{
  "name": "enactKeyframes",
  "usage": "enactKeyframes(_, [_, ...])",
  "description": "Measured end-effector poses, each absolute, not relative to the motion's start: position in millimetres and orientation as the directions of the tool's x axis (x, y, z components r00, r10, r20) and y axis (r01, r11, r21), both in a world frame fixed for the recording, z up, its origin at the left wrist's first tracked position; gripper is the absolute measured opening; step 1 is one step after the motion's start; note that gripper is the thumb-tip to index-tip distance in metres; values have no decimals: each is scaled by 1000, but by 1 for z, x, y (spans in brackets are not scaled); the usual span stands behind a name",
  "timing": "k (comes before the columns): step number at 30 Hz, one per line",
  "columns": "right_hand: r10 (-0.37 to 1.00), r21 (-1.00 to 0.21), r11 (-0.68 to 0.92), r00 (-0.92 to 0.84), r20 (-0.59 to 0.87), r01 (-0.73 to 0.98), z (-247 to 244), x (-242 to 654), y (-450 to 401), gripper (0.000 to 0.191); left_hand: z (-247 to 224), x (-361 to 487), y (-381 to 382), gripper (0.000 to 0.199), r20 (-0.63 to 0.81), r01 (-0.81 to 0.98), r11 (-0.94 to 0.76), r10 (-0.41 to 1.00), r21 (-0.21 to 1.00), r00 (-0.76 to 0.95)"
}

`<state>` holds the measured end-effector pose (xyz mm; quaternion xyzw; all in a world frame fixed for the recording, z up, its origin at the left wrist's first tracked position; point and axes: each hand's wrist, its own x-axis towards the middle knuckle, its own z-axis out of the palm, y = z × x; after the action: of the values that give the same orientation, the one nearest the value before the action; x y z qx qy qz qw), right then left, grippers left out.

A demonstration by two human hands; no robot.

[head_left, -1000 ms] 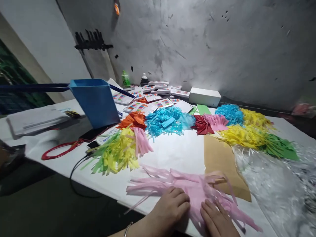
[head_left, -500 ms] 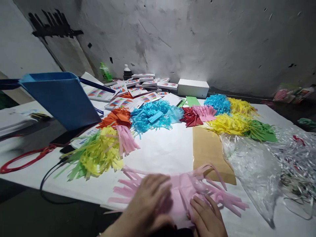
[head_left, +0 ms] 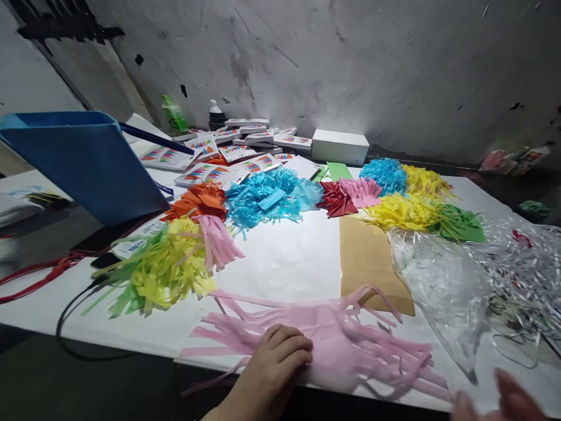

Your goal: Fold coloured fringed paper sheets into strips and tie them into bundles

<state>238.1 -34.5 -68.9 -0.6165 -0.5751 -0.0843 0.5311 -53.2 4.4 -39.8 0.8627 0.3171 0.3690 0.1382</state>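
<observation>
Pink fringed tissue paper [head_left: 335, 345] lies spread at the table's front edge, its strips fanning out to both sides. My left hand [head_left: 276, 365] is on its near left part, fingers together and curled over the paper. At the bottom right corner, my right hand [head_left: 495, 403] is blurred and partly cut off, away from the paper. Its visible fingers are apart, and nothing shows between them.
Yellow-green fringe [head_left: 169, 266], orange fringe [head_left: 199, 200] and blue fringe [head_left: 267, 196] lie beyond. A blue box [head_left: 92, 169] stands left. Brown paper [head_left: 372, 263], clear plastic [head_left: 442, 286] and silvery strips [head_left: 504, 245] lie right. A white box [head_left: 340, 147] sits near the wall.
My right hand has let go of the pink paper and moved right. The paper is spread flatter. My left hand has settled on it, and the view has shifted slightly.
</observation>
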Motion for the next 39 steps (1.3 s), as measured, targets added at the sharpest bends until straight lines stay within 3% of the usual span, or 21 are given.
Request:
enactKeyframes(3, [635,-375,455,0,772,808,-69,190,-31,21,-38,-51,4,27,566,449,-783,621,429,542])
enactKeyframes(5, [526,-87,659,-376,763,747,-69,164,-29,22,-40,-54,2,29,582,442,-803,595,401,553])
enactKeyframes(7, [446,42,738,-534,718,674,-70,153,-29,27,-44,-60,-1,31,596,439,-806,590,397,545])
enactKeyframes(10, [477,0,746,-534,698,666,-69,156,-33,22,-52,-69,-6,29,564,454,-768,640,452,522])
enactKeyframes(15, [698,-295,518,-198,688,803,-64,151,-29,11,-47,-61,8,22,421,633,-635,771,443,479])
enactKeyframes(20, [797,-179,294,-138,587,939,-62,143,-1,20,-30,-40,37,14,84,869,-348,936,352,342])
enactKeyframes(22, [764,-113,253,-127,632,961,-63,143,4,16,-25,-36,41,13,8,899,-301,949,318,315])
enactKeyframes(25, [637,-20,426,-283,717,905,-63,144,1,24,-25,-36,41,15,-29,899,-296,946,323,322])
enactKeyframes(28, [540,-28,650,-435,721,760,-60,148,-6,27,-29,-48,40,15,24,853,-322,939,410,343])
enactKeyframes(31, [485,47,708,-534,693,705,-56,157,-9,44,-33,-71,39,20,154,809,-373,927,454,342])
enactKeyframes(33, [452,114,729,-599,661,675,-56,162,-11,45,-31,-86,35,21,310,817,-419,899,398,310])
enactKeyframes(36, [429,98,731,-566,704,675,-64,161,-15,29,-25,-91,22,22,525,794,-532,784,294,331])
enactKeyframes(39, [392,46,756,-509,766,653,-74,153,-20,24,-27,-78,5,15,524,631,-735,650,250,551])
